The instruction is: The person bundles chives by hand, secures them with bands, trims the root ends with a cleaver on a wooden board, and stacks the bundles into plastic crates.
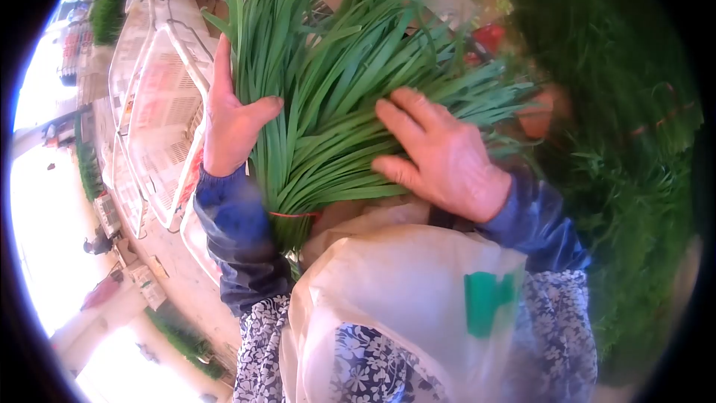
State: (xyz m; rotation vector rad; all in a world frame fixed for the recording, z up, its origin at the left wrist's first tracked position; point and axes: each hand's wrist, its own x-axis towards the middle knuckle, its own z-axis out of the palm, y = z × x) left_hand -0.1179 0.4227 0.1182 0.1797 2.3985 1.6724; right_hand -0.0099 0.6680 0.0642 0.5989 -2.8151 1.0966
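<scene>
A large bundle of garlic chives (pixel 335 97) fans out in front of me, its long flat leaves spreading up and to the right. Near its gathered base runs a thin red band (pixel 293 215). My left hand (pixel 230 123) rests against the left side of the leaves, thumb stretched over them and a finger pointing up; its other fingers are hidden. Lying on the leaves from the right is my right hand (pixel 446 157), fingers extended and apart. The lowest ends of the bundle are partly covered by my left sleeve and the plastic apron (pixel 403 269).
On the left stands a white wire frame (pixel 179 52) with printed newspaper (pixel 149 127) behind it. A blurred mass of green leaves (pixel 634 239) fills the right side. Small red objects (pixel 488 37) lie beyond the leaf tips. Further green bundles (pixel 110 11) lie at far left.
</scene>
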